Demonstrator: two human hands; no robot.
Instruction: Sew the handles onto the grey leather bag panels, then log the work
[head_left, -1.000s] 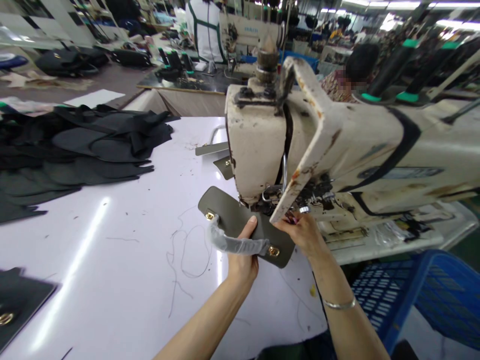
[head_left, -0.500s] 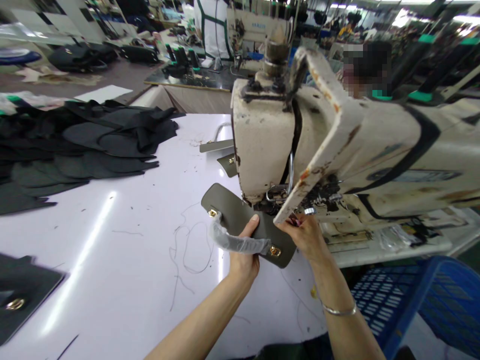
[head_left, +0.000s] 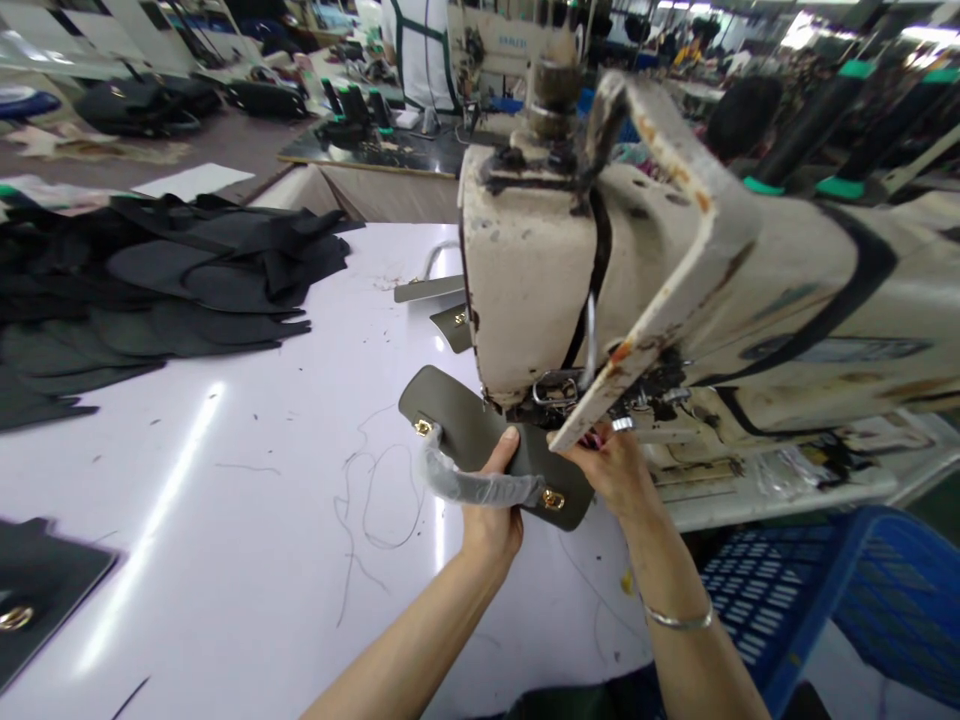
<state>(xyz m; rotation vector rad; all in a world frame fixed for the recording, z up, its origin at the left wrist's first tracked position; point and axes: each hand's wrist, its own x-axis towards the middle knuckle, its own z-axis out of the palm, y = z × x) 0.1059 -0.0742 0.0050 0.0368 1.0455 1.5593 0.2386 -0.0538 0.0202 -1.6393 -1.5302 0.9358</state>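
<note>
An olive-green bag panel (head_left: 469,435) lies tilted beneath the head of a sewing machine (head_left: 529,270). Two gold fittings join a curved handle (head_left: 480,488), wrapped in clear plastic, to the panel. My left hand (head_left: 491,515) grips the panel through the handle's loop, thumb on top and fingers underneath. At the panel's right side, close to the needle area, is my right hand (head_left: 611,470), its fingers bent and closed. A small pinkish-red thing shows at those fingers; the machine's rusty bar partly hides them, and what they hold is unclear.
Dark cut pieces (head_left: 187,280) are heaped at the left of the white table (head_left: 247,520). Behind the machine head lie more olive panels (head_left: 431,290). A dark panel (head_left: 45,590) sits front left. Blue plastic basket (head_left: 817,600) stands right; loose threads lie about.
The view has shifted slightly, so the table things sit a little further left. Both hands keep their places on the panel, which has hardly moved under the machine.
</note>
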